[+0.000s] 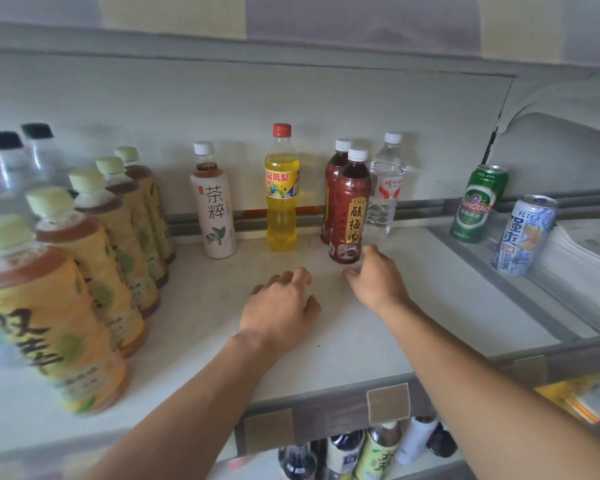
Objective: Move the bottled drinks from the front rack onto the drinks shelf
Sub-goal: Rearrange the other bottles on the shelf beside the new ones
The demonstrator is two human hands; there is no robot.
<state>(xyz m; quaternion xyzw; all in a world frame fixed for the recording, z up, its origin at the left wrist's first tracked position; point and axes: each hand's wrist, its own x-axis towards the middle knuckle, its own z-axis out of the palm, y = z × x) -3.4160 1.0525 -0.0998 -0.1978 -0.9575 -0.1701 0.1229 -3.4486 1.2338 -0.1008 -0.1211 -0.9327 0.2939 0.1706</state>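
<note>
The white drinks shelf [413, 327] carries a white tea bottle [213, 209], a yellow pineapple soda with a red cap [282, 195], two dark red plum drinks [349, 209] one behind the other, and a clear water bottle [387, 188] along the back. A row of amber tea bottles with pale green caps [94, 244] runs down the left side. My right hand [378, 282] lies at the foot of the front plum drink, fingertips touching its base, nothing lifted. My left hand [281, 310] rests knuckles-up on the shelf mid-front, fingers loosely curled and holding nothing.
A green beer can [478, 202] and a blue-white can [523, 233] stand on a neighbouring shelf to the right, beside stacked papers [589, 251]. Clear bottles with black caps [11, 157] stand at far left. More bottles [361, 448] show on the shelf below.
</note>
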